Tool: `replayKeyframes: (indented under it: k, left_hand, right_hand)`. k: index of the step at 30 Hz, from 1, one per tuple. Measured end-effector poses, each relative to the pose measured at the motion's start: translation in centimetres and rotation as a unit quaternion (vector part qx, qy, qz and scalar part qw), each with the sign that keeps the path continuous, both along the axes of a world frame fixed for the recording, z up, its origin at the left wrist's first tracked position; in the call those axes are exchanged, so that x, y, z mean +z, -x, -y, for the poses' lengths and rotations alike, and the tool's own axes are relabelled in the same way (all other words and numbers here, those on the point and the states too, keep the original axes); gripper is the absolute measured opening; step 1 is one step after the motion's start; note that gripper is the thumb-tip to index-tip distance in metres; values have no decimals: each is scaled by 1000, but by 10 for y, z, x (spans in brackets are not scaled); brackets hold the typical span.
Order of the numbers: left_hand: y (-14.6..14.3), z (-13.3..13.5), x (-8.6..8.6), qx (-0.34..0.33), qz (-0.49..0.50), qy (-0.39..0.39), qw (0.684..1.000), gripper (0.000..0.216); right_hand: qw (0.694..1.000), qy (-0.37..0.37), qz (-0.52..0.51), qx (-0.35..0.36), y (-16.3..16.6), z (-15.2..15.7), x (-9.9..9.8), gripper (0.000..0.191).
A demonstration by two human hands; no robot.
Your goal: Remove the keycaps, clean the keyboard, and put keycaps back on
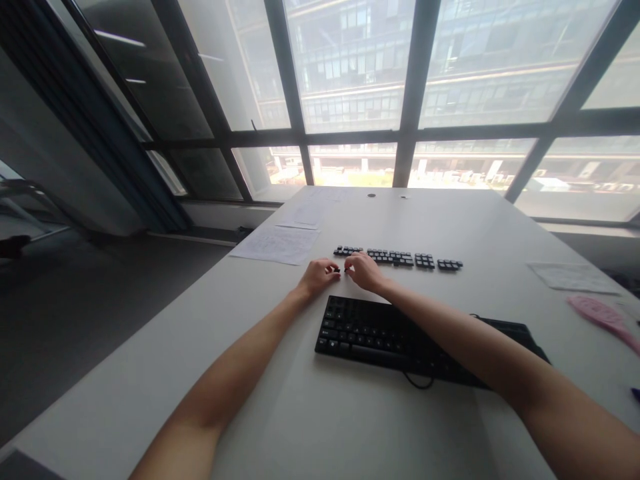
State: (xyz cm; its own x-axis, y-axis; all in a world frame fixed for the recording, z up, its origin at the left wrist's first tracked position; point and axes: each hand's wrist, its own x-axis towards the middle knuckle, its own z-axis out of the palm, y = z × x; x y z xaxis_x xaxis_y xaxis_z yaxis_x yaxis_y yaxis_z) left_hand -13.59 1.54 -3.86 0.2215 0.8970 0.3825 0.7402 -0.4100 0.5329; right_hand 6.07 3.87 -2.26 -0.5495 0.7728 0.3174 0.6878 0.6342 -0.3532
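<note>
My left hand (319, 277) is closed in a pinch above the white table, with a small black keycap (337, 270) at its fingertips. Just to its right, my right hand (365, 271) pinches another small dark piece that looks like a keycap (346, 269). Behind the hands lie loose black keycaps (391, 258) sorted in rows and blocks, partly covered by my right hand. A black keyboard (363, 337) lies nearer to me, and my right forearm crosses over it. Several of its left-hand keys are in place; its right part is hidden under the arm.
Paper sheets (277, 244) lie at the table's left edge. On the right are a clear plastic bag (573, 277) and a pink hairbrush-like object (600, 313). A cable loop (419, 383) pokes out below the keyboard. Large windows (350, 67) stand behind the white table (280, 413).
</note>
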Motion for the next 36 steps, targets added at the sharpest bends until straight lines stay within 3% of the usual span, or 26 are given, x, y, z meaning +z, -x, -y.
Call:
replayKeyframes:
  k: [11, 18, 24, 29, 36]
  left_hand:
    - [-6, 25, 15, -78, -17, -36, 996, 11]
    - [-24, 62, 36, -72, 59, -20, 995, 14]
    - [-30, 114, 51, -82, 81, 45, 992, 21]
    - [-32, 137, 48, -77, 88, 79, 990, 21]
    - [-41, 131, 37, -94, 66, 76, 990, 20]
  right_hand:
    - [993, 55, -99, -23, -8, 7, 6, 10]
    - [981, 59, -185, 0, -44, 59, 30, 5]
    - [965, 100, -241, 11, -63, 109, 27, 6]
    - [961, 136, -238, 22, -60, 132, 15, 8]
    - [964, 138, -226, 15, -53, 136, 13, 12]
